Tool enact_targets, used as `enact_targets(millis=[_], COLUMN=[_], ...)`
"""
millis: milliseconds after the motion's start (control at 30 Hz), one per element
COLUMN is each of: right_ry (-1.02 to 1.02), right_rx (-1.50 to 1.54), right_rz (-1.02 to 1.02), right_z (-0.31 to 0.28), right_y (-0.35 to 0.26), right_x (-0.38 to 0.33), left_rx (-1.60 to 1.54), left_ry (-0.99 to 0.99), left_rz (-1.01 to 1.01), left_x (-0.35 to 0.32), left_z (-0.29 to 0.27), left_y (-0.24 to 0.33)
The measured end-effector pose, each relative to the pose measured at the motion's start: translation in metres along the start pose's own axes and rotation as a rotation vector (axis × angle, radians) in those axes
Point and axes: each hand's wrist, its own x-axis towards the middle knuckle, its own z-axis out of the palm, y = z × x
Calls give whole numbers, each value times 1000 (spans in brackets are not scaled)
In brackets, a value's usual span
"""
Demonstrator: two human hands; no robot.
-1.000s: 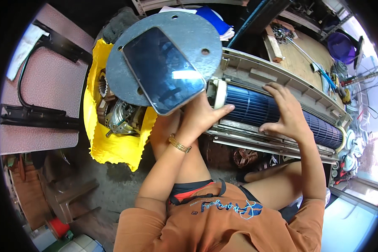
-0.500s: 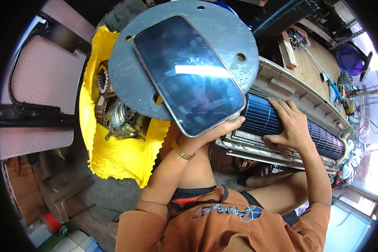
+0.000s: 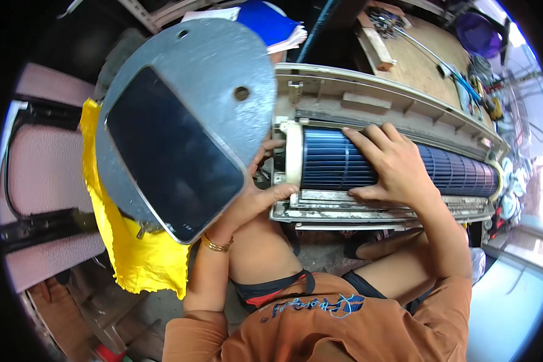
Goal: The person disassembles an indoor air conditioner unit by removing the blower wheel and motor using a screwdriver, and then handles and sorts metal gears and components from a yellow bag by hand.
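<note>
A long dark-blue cylindrical blower wheel (image 3: 338, 158) with fine fins lies in an off-white air-conditioner housing (image 3: 374, 96) across my lap. My right hand (image 3: 395, 169) curls over the wheel, fingers on its far side and thumb on the near side. My left hand (image 3: 250, 199) is at the housing's left end, beside a white end ring (image 3: 294, 158); its thumb and fingers are apart, and the palm is partly hidden by a phone (image 3: 175, 157). The phone, its screen dark, lies on a round grey metal plate (image 3: 223, 66) with holes.
Below the plate hangs a yellow sack (image 3: 145, 259). A pink-padded chair (image 3: 51, 142) stands at the left. Behind the plate lies a blue-covered stack of papers (image 3: 265, 24). A wooden board (image 3: 428, 54) with tools and a purple basin (image 3: 478, 35) are at the far right.
The view has shifted, so the plate and phone sit farther left and the wheel's left end shows. My left hand has come out from under the phone's corner to the housing's end, its fingers spread.
</note>
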Motion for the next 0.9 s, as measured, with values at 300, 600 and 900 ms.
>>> enact_targets(millis=[300, 600, 900], right_ry=[0, -3, -14], right_rx=[17, -2, 25], right_rz=[18, 20, 21], right_z=[-6, -2, -5], right_y=[-8, -8, -8], right_x=[7, 6, 4], left_rx=[333, 461, 567], left_ry=[129, 280, 364], left_rz=[76, 112, 112], left_x=[0, 11, 21], left_z=[-3, -12, -10], left_y=[-15, -32, -39])
